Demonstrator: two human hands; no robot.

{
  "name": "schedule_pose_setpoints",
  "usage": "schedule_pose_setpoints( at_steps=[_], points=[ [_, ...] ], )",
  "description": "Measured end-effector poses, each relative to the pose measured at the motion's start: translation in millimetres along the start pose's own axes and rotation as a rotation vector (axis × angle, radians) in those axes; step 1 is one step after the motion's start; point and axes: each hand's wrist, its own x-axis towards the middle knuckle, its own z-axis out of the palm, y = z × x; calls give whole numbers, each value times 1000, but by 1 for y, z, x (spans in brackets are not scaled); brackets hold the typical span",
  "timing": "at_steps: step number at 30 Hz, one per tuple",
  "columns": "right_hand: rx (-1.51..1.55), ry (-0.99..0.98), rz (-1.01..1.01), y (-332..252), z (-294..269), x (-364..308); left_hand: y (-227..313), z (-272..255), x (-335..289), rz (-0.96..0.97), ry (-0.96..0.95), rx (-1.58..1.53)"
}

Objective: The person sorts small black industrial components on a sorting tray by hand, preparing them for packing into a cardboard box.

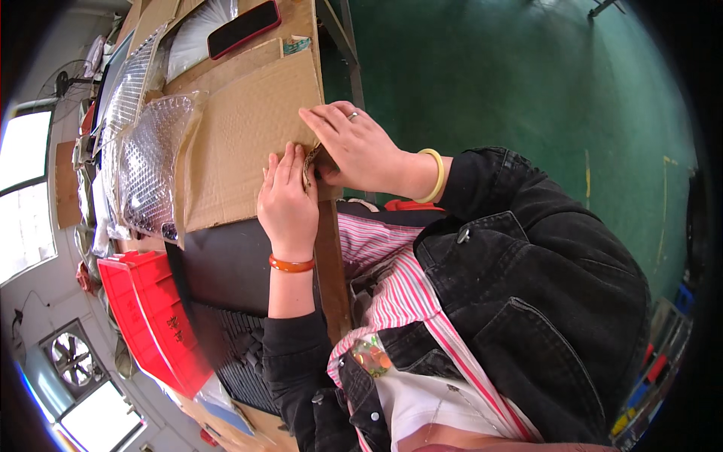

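A flat brown cardboard sheet (241, 128) lies on the worktable, with both of my hands at its near right edge. My left hand (289, 207), below an orange bangle, presses its fingers together over a curled, rough bit of that edge. Just to the right, my right hand (358, 151), wearing a ring and a pale yellow bangle, bends around the same edge with its fingers over the top. Its thumb is mostly hidden, and a dark gap shows between palm and cardboard. Clear bubble wrap (156, 162) rests against the sheet's left side.
A phone in a red case (243, 30) lies beyond the cardboard. Towards the lower left are a black mat (226, 260), ribbed black pieces (237, 358) and a red plastic crate (151, 313). The table's wooden edge (330, 271) borders a green floor (497, 83).
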Motion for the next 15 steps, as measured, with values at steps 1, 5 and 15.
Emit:
schedule_pose_setpoints(
  at_steps=[1, 5, 15],
  points=[
    [-1, -1, 1, -1, 0, 1, 0, 0, 0, 3, -5, 4],
    [-54, -8, -25, -3, 4, 0, -1, 2, 0, 8, 10, -17],
    [369, 116, 249, 9, 14, -10, 0, -3, 2, -11, 27, -54]
  ],
)
